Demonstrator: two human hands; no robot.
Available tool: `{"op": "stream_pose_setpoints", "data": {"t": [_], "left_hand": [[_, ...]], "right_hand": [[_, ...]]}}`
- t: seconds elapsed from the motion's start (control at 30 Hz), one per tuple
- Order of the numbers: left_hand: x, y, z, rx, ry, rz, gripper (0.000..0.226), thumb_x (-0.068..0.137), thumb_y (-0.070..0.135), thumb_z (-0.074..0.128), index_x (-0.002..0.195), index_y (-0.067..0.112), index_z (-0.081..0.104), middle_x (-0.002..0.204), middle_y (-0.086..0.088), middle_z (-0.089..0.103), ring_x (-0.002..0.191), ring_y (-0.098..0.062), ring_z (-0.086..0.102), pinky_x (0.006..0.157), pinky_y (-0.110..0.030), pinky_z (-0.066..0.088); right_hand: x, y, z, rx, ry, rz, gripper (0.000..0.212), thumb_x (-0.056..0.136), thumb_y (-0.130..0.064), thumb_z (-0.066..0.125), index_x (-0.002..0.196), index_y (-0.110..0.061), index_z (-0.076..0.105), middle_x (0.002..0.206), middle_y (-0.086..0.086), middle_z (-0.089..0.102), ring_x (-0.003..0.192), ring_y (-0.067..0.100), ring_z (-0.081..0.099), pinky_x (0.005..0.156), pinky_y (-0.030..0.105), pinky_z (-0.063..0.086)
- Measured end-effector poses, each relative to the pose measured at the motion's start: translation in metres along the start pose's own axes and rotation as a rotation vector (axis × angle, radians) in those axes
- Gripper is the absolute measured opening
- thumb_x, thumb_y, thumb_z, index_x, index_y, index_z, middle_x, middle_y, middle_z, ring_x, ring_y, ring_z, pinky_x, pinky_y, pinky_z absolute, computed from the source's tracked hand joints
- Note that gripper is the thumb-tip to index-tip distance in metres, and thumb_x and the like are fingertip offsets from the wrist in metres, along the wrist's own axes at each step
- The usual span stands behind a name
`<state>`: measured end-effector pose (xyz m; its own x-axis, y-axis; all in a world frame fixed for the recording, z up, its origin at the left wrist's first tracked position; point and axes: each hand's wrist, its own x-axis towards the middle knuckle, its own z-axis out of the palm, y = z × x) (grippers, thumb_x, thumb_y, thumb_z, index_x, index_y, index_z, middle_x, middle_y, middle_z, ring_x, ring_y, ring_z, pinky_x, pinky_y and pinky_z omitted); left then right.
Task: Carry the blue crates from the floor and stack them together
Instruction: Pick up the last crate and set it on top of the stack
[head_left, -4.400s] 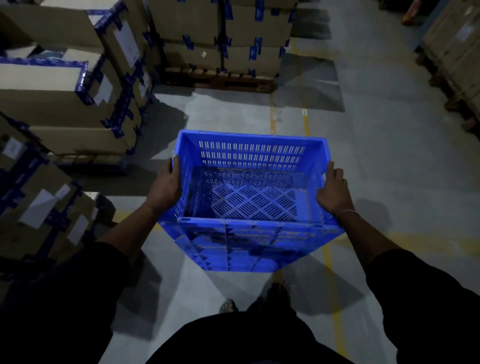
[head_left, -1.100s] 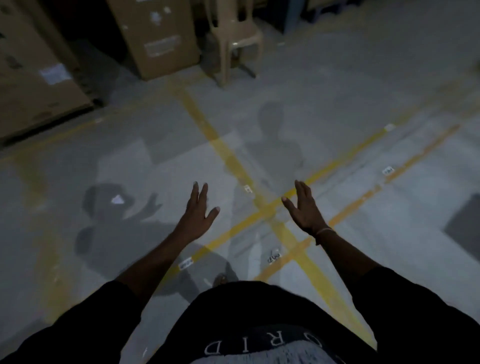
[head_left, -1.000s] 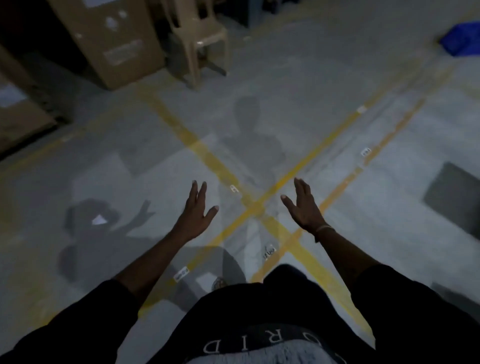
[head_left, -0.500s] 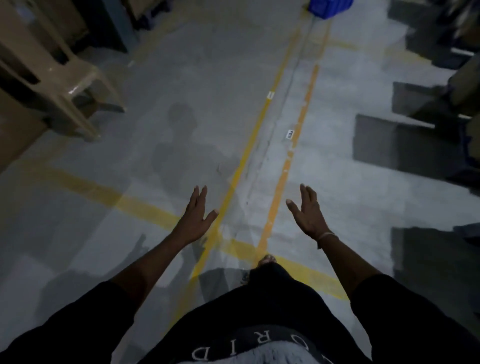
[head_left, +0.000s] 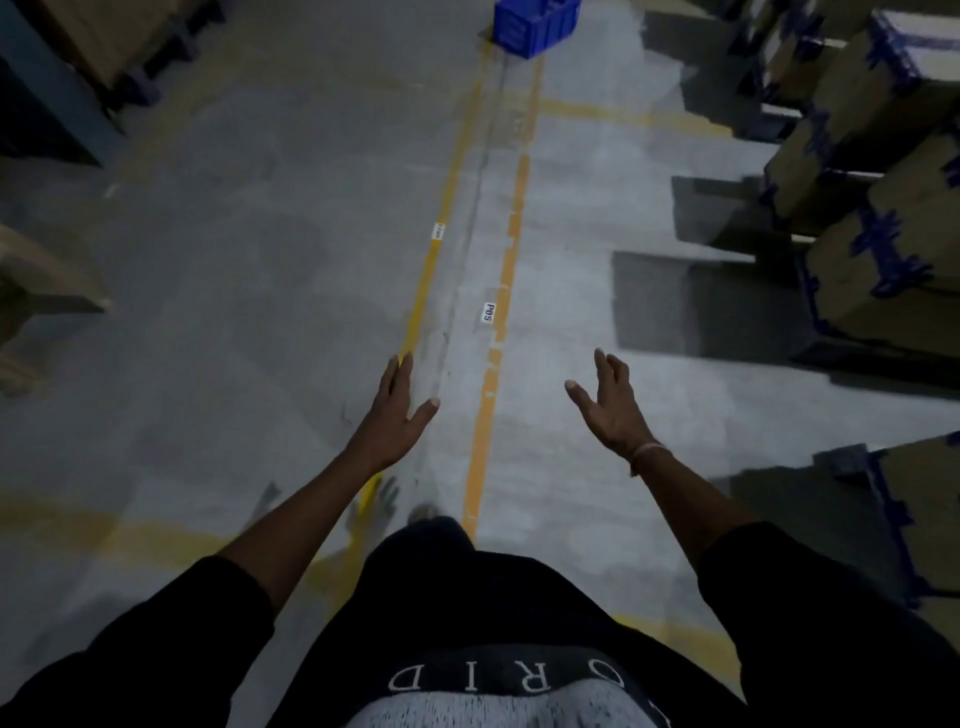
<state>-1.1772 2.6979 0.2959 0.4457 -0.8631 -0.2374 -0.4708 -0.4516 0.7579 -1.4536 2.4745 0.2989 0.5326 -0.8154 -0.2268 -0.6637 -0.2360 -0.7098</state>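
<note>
Both your left hand (head_left: 397, 415) and right hand (head_left: 608, 405) hang empty, fingers apart, spaced crate-wide, likely readying a grip on that far blue crate (head_left: 535, 23).

The blue crate once gripped by both hands is gone from them; left hand (head_left: 397, 415) and right hand (head_left: 608, 408) now hang empty over the floor (head_left: 260, 260) with straight fingers, as they have for the last second. The view has swung: the beige chair has left the frame, while a blue crate (head_left: 535, 23) now stands at the floor's far edge by the yellow lines (head_left: 511, 234). Taped cartons (head_left: 883, 208) have entered along the right edge.
</note>
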Motion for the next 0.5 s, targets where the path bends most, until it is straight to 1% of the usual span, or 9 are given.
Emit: {"op": "stream_pose_setpoints", "data": {"t": [0.07,0.1,0.2,0.27,0.37,0.43,0.5], "left_hand": [[0.040,0.007,0.003,-0.002,-0.020,0.026,0.085,0.097,0.063,0.046,0.160,0.037,-0.005,0.168,0.014,-0.013,0.150,0.000,0.000,0.119,-0.047,0.035],[0.064,0.011,0.004,-0.007,-0.031,0.037,0.085,0.098,0.062,0.047,0.161,0.037,-0.004,0.168,0.014,-0.013,0.150,-0.001,0.000,0.119,-0.047,0.035],[0.149,0.025,0.000,-0.004,-0.074,0.048,0.084,0.098,0.060,0.047,0.161,0.037,-0.004,0.168,0.015,-0.012,0.155,-0.008,0.003,0.119,-0.046,0.035],[0.210,0.030,-0.004,0.003,-0.083,0.072,0.085,0.098,0.061,0.048,0.161,0.037,-0.004,0.168,0.014,-0.010,0.155,-0.009,0.003,0.119,-0.046,0.035],[0.295,0.047,-0.010,-0.033,-0.149,0.046,0.085,0.098,0.060,0.047,0.161,0.034,-0.003,0.168,0.012,-0.006,0.155,-0.010,0.003,0.122,-0.046,0.028],[0.355,0.062,-0.016,0.013,-0.196,0.118,0.083,0.100,0.055,0.048,0.162,0.031,-0.002,0.164,0.017,0.001,0.155,-0.013,0.008,0.123,-0.047,0.026],[0.415,0.077,-0.024,0.052,-0.237,0.160,0.083,0.100,0.052,0.049,0.162,0.028,-0.001,0.163,0.017,0.004,0.155,-0.014,0.010,0.122,-0.049,0.029]], "right_hand": [[0.035,0.006,-0.011,0.003,0.012,0.000,0.091,0.088,-0.073,0.046,0.158,-0.024,0.014,0.162,-0.004,0.011,0.147,0.027,0.024,0.119,0.046,0.027],[0.056,0.009,-0.017,0.005,0.022,0.008,0.092,0.087,-0.074,0.046,0.158,-0.024,0.015,0.161,-0.005,0.012,0.147,0.027,0.025,0.119,0.046,0.028],[0.124,0.011,-0.037,0.003,0.039,0.029,0.092,0.088,-0.074,0.046,0.157,-0.022,0.016,0.161,-0.004,0.013,0.147,0.026,0.026,0.119,0.046,0.029],[0.172,0.012,-0.048,-0.005,0.062,0.027,0.091,0.089,-0.070,0.048,0.158,-0.019,0.016,0.161,-0.003,0.013,0.148,0.025,0.025,0.119,0.043,0.028],[0.235,0.010,-0.068,0.013,0.076,0.108,0.089,0.091,-0.067,0.049,0.158,-0.017,0.016,0.159,0.000,0.016,0.147,0.025,0.026,0.120,0.041,0.026],[0.278,0.006,-0.082,0.006,0.078,0.112,0.087,0.093,-0.064,0.049,0.158,-0.018,0.014,0.159,0.001,0.020,0.146,0.024,0.028,0.120,0.039,0.025],[0.322,0.000,-0.100,0.041,0.091,0.152,0.087,0.093,-0.064,0.049,0.158,-0.019,0.013,0.159,0.004,0.022,0.145,0.025,0.029,0.119,0.039,0.025]]}}
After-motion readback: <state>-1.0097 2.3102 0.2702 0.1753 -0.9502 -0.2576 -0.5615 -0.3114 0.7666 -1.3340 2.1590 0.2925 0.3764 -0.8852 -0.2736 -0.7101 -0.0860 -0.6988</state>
